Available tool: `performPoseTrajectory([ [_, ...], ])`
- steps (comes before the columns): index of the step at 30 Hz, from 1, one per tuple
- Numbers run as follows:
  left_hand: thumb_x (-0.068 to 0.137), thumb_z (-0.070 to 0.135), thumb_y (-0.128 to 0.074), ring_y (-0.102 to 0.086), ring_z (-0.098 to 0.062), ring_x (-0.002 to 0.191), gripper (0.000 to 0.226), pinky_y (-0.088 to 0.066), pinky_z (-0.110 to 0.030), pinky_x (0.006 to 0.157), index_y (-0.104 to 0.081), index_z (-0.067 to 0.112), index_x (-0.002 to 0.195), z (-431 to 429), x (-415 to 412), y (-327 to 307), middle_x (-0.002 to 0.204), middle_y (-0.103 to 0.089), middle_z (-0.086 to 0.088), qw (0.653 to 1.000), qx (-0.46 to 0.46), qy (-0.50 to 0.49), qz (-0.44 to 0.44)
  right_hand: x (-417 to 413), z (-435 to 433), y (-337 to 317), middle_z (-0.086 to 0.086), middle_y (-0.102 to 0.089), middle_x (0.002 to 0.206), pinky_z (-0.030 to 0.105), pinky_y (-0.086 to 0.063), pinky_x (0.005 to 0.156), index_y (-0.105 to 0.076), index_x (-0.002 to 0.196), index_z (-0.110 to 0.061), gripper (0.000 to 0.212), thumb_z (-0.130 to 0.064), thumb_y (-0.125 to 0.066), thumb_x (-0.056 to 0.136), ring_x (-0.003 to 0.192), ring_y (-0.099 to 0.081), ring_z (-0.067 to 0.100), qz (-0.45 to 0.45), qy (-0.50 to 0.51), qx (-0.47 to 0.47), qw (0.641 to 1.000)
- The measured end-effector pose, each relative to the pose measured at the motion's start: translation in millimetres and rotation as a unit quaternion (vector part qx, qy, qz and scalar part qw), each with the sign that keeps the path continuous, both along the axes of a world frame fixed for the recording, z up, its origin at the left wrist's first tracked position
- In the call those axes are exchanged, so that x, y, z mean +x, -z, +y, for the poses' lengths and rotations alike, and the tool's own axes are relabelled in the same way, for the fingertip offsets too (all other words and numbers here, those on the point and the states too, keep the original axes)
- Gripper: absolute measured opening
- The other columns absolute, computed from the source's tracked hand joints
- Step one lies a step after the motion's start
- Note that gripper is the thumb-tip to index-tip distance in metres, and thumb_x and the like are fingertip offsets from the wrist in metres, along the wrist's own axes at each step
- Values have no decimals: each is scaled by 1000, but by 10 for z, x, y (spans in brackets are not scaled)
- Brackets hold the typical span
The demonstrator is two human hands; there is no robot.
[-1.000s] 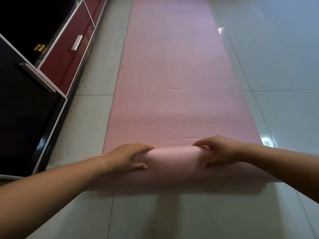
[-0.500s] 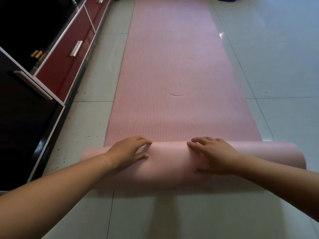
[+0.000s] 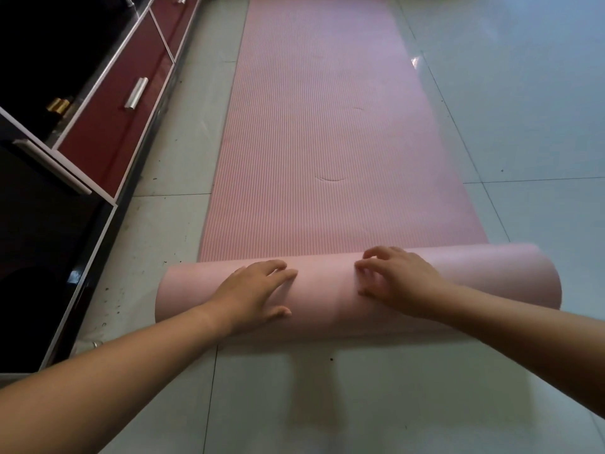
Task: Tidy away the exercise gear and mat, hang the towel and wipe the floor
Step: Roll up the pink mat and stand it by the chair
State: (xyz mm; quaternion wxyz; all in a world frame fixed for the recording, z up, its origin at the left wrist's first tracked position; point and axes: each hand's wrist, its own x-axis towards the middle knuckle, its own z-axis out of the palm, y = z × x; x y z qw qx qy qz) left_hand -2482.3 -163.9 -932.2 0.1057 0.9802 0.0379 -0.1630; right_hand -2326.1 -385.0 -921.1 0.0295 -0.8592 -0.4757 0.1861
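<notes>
We had the left hand (image 3: 258, 290) and right hand (image 3: 401, 283) pressing side by side mid-roll on the pink mat (image 3: 327, 142), neither grip clasping anything, likely so the roll tracked straight along the floor (image 3: 507, 109), most of it lying flat.

no legible text, labels or numbers anywhere
</notes>
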Motion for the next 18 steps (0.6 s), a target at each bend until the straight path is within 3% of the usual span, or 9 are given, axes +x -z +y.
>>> performPoseTrajectory([
  [8,87,42,-58,-40,-23,127,61,-38,-34,100,-36,25,140,37,157,-51,145,-36,1,999,-9,-31,-21,-160,-23,20,0,-11,152,40,-21,110,-11,145,-19,91,-61,-56,78,138,-15,23,-60,-71,-76,993],
  [12,88,43,-56,-36,-22,132,60,-34,-32,104,-37,23,141,1,149,-32,147,-36,-1,999,-11,-31,-43,-46,64,-5,2,-16,151,40,-25,108,-15,144,-19,84,-54,-57,81,137,-19,23,-50,-63,-67,994],
  [18,70,63,-65,-23,-20,139,94,-25,-37,113,-24,25,146,36,159,-37,153,-23,-1,998,28,-30,-43,192,162,-37,-2,-29,146,37,-31,104,-32,139,-26,71,-55,-59,80,133,-29,20,-42,7,-11,999],
])
